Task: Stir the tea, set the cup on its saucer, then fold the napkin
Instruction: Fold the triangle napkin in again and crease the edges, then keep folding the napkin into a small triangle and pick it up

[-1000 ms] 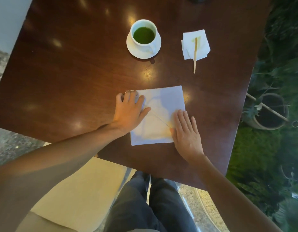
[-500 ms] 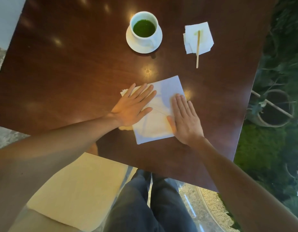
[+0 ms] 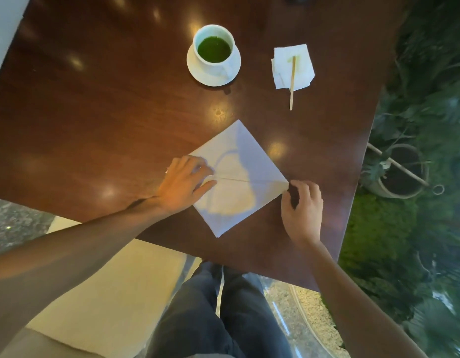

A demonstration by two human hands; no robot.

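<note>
A white napkin (image 3: pixel 239 174) lies on the dark wooden table (image 3: pixel 107 107) turned like a diamond, with a crease running left to right across its middle. My left hand (image 3: pixel 183 186) rests on the napkin's left corner, fingers curled over it. My right hand (image 3: pixel 302 202) pinches the napkin's right corner between thumb and fingers. A white cup (image 3: pixel 214 51) of green tea stands on its white saucer (image 3: pixel 197 72) at the far middle of the table. A wooden stir stick (image 3: pixel 292 82) lies on a small crumpled napkin (image 3: pixel 302 71) to the right of the cup.
The table's right edge runs close beside my right hand. Beyond it, lower down, are green plants and a potted plant (image 3: pixel 399 177). My legs in dark trousers (image 3: pixel 218 311) and a pale seat cushion (image 3: pixel 107 301) are below the near edge.
The napkin has turned from square-on to a diamond. Both hands have moved from lying flat on it to its left and right corners, the right one now pinching.
</note>
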